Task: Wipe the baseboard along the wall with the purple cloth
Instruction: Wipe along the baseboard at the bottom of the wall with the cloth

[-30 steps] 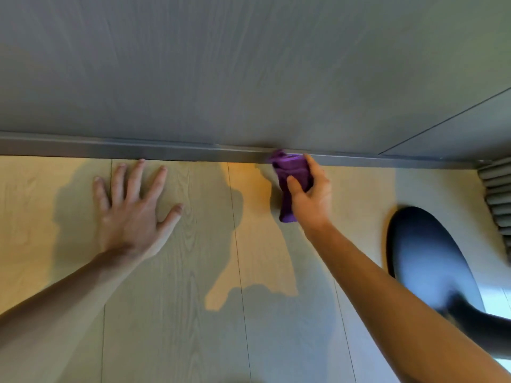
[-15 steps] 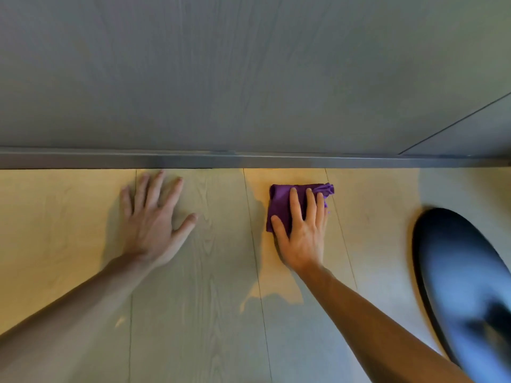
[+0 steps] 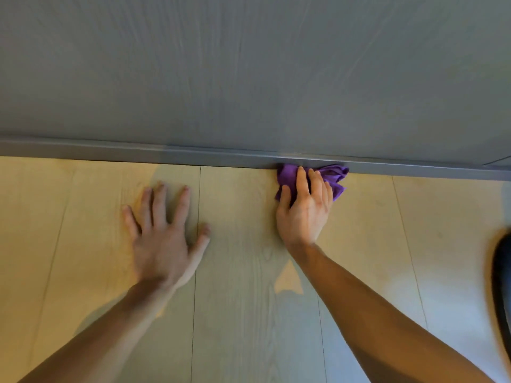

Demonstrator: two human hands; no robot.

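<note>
A grey baseboard (image 3: 138, 153) runs along the foot of the grey wood-grain wall (image 3: 249, 73). The crumpled purple cloth (image 3: 334, 175) lies on the pale wood floor with its far edge touching the baseboard. My right hand (image 3: 304, 211) presses down on the cloth, fingers stretched over it and thumb at its left side. My left hand (image 3: 163, 236) rests flat on the floor to the left, fingers spread, holding nothing, a short way in front of the baseboard.
Pale wood floor planks (image 3: 243, 299) fill the lower part of the view. A dark rounded object (image 3: 502, 286) sits blurred at the right edge. A seam in the wall panel (image 3: 497, 160) shows at the far right.
My right hand had pulled the cloth back onto the floor and has now pushed it forward against the baseboard again. My left hand stays flat on the floor. The view has shifted left.
</note>
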